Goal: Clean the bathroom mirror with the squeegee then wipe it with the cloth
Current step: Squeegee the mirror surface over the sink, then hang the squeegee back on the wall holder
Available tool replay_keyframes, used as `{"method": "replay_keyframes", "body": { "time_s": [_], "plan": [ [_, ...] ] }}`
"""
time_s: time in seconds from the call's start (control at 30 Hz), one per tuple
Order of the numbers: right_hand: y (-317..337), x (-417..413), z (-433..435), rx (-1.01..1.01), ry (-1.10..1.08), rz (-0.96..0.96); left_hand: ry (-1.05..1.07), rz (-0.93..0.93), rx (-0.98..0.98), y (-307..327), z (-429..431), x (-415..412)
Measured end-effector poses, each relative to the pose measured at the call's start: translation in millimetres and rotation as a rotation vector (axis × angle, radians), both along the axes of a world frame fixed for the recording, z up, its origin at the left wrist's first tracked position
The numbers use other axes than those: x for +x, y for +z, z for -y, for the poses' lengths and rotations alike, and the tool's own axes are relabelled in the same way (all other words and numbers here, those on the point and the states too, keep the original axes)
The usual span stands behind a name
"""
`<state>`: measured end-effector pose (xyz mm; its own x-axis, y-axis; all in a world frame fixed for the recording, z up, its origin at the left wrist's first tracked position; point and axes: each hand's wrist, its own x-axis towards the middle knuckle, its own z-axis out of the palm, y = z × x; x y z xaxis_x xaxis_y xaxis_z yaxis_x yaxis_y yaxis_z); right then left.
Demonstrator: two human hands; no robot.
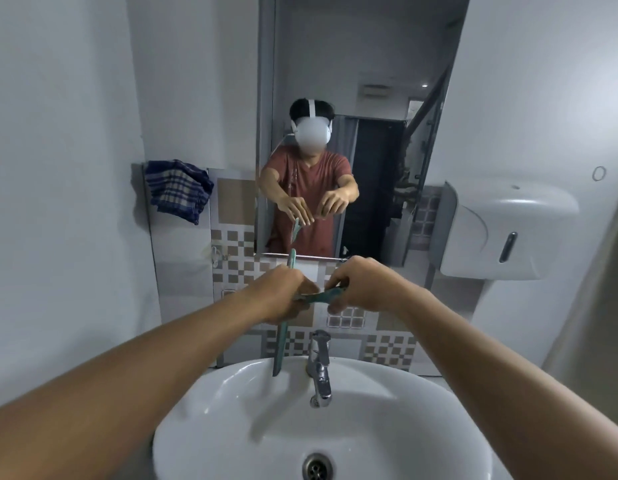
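The teal squeegee (283, 341) is held over the sink, just below the mirror (369, 98). Its long blade stands nearly upright, running from the mirror's bottom edge down to the sink's back rim. My left hand (283, 296) grips it where blade and handle meet. My right hand (366, 285) is closed on the end of the handle, which points to the right. A blue checked cloth (177, 190) hangs on the wall edge at the left, away from both hands. The mirror reflects a person in a red shirt with both arms stretched out.
A white sink (456, 410) fills the foreground, with a chrome tap (319, 368) at its back and a drain at the bottom. A white paper towel dispenser (501, 233) juts from the right wall. Patterned tiles cover the wall under the mirror.
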<state>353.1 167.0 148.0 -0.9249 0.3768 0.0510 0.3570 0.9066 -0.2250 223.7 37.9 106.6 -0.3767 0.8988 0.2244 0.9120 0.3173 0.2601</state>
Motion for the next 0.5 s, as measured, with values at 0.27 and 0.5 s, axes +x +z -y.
{"method": "replay_keyframes", "body": {
  "time_s": [0.27, 0.5],
  "plan": [
    [35, 27, -7, 0.054, -0.013, -0.106, 0.046, 0.015, 0.110, 17, 12, 31],
    [44, 40, -12, -0.323, -0.031, -0.414, 0.129, 0.114, 0.227, 28, 16, 45]
  ]
}}
